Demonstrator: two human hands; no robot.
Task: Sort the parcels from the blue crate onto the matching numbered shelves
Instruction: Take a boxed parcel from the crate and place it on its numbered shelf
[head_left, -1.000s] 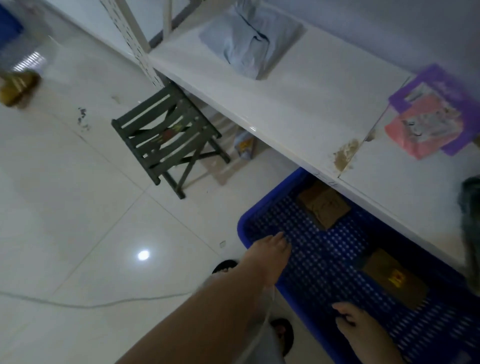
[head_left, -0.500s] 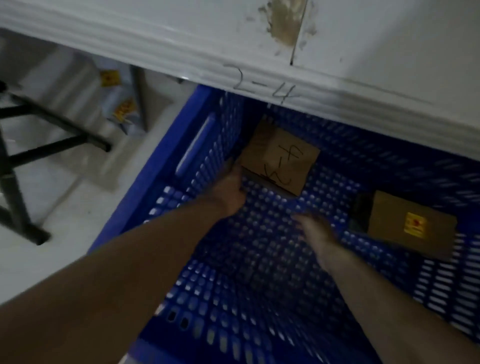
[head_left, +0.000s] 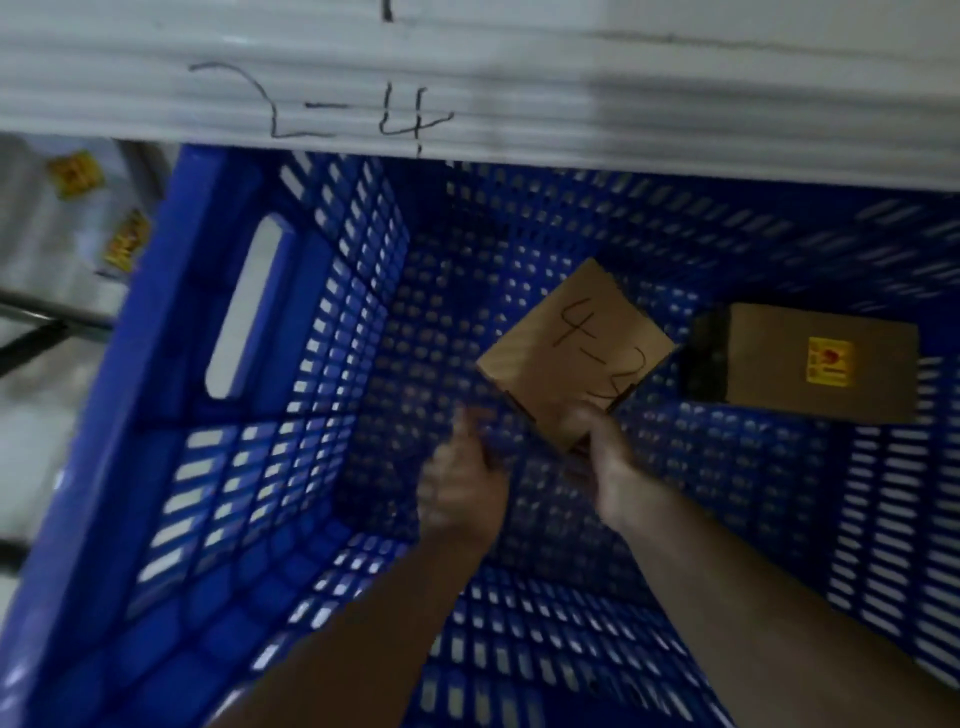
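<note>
My right hand (head_left: 605, 457) pinches the near corner of the box (head_left: 574, 351) marked 4-2, which is tilted inside the crate (head_left: 171, 374). My left hand (head_left: 462, 483) is curled beside it; blur hides whether it touches. One-corner grip may slip, and the shelf (head_left: 519, 104) above says 2-4, easy to confuse.

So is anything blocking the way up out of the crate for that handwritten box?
Yes: the shelf edge marked 2-4 overhangs the blue crate's far side, beyond the box; the near side looks open.
</note>
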